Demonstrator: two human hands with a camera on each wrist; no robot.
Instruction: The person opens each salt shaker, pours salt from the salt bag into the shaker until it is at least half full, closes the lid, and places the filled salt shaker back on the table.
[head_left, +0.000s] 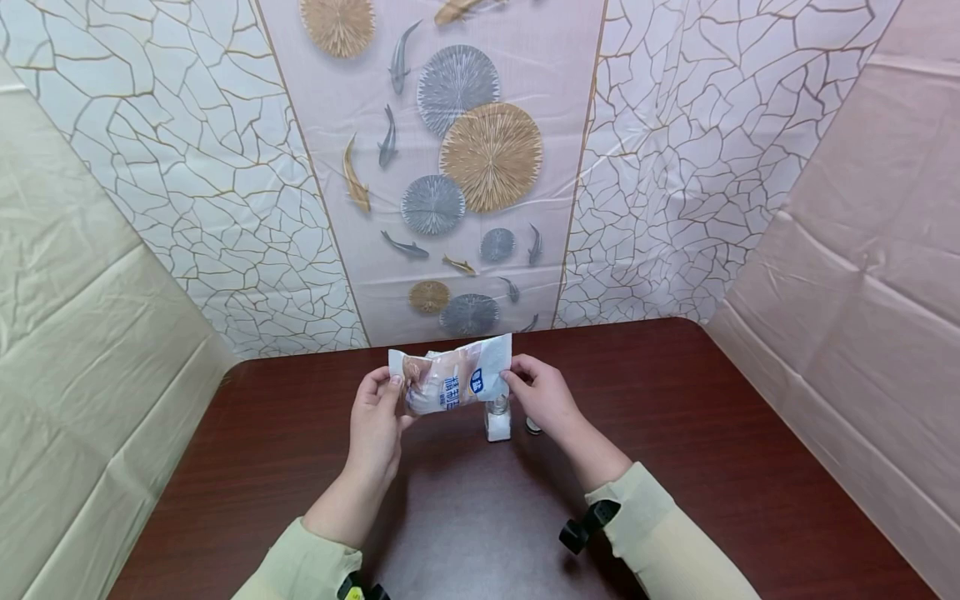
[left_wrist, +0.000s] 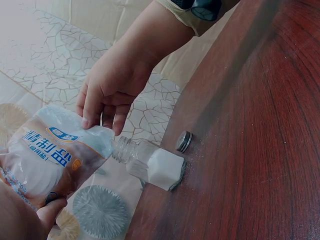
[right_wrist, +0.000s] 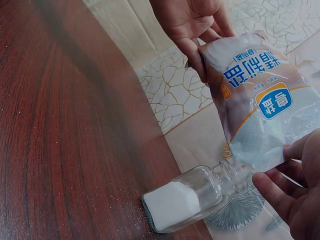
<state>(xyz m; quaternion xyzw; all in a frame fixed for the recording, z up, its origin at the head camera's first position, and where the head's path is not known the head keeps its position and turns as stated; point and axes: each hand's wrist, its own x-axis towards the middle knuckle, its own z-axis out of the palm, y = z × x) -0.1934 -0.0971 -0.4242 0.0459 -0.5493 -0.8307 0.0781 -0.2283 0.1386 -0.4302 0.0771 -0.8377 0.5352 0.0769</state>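
A plastic bag of salt (head_left: 453, 377) hangs sideways above the table, stretched between both hands. My left hand (head_left: 375, 427) grips its left end, thumb on the front. At the other end, my right hand (head_left: 549, 402) pinches the corner between thumb and fingers. Just below the bag's right end stands a clear glass bottle (right_wrist: 185, 200) without its cap, about half filled with white salt (right_wrist: 172, 206). The bag's end lies close to the bottle's threaded mouth (left_wrist: 121, 150); whether they touch I cannot tell. Beside the bottle lies its round metal cap (left_wrist: 184, 141).
The dark red wooden table (head_left: 300, 467) has white grains (right_wrist: 60, 195) scattered round the bottle. A patterned backdrop (head_left: 480, 167) rises behind its far edge, with plain cloth walls (head_left: 862, 275) on either side.
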